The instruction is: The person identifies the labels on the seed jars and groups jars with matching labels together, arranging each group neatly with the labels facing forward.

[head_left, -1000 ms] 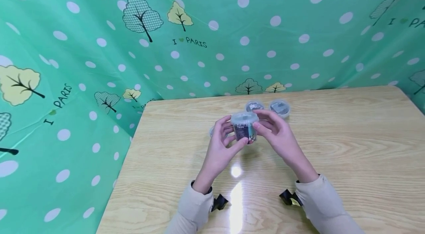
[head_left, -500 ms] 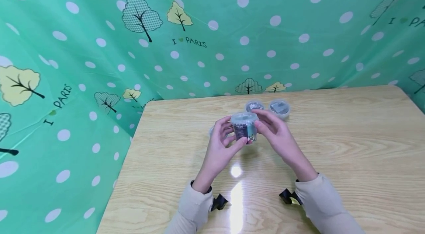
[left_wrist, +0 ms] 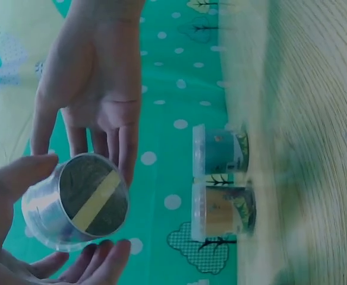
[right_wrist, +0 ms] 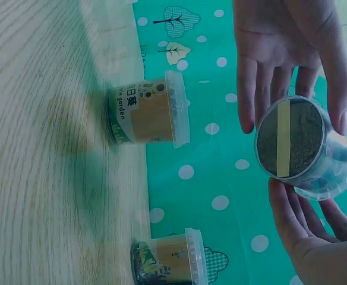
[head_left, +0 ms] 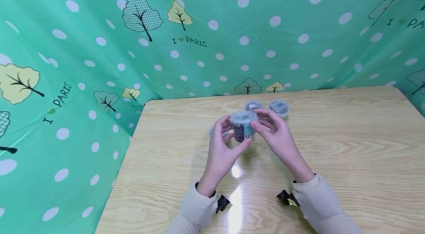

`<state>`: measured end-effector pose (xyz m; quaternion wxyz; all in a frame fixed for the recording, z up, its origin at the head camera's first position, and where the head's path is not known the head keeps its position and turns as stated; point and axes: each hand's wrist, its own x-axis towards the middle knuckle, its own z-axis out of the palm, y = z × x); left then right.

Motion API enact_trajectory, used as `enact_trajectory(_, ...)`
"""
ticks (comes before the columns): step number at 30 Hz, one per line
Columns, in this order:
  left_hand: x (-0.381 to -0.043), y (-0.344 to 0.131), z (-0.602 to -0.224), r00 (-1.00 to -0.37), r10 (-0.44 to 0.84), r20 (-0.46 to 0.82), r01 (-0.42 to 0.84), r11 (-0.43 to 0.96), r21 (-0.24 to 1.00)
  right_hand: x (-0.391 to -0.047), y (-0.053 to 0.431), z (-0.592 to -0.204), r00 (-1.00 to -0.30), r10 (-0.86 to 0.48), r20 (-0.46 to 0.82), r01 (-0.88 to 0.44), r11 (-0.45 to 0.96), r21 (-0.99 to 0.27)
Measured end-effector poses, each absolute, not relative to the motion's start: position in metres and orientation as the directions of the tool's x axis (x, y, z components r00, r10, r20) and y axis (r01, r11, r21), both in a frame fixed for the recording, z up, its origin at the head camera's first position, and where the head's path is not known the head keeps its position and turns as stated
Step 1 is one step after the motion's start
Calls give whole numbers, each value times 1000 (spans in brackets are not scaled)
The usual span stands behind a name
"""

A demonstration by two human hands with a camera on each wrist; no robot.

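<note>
Above the table, both hands hold a small clear plastic tub with a translucent lid and a dark-and-teal label. My left hand grips its left side, thumb low on the front. From the right, my right hand holds it near the lid, thumb at the front. Its base shows dark, grainy contents and a pale yellow strip in the left wrist view. A second lidded tub stands behind my left hand, mostly hidden.
Two more lidded tubs, a left one and a right one, stand near the back of the wooden table. A green dotted cloth hangs behind. Black straps stick out by the cuffs.
The held tub has turned slightly, so its label faces differently. My left wrist and thumb have shifted a little to the right; my right hand stays almost in place.
</note>
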<state>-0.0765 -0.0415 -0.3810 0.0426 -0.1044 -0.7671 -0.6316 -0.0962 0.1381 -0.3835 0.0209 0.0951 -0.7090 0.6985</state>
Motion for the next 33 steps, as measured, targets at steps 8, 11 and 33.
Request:
enact_trajectory(8, -76, -46, -380, -978, 118, 170, 188, 168, 968, -96, 142, -383, -976, -139, 170, -174, 18, -985)
enact_trajectory(11, -76, -47, -380, -978, 132, 164, 183, 144, 972, -97, 144, -383, -973, -162, 162, -167, 19, -986)
enact_trajectory(33, -72, -42, -378, -941, 171, 291, 325, 230, 917, -95, 145, -379, -967, -227, 114, -106, -47, -993)
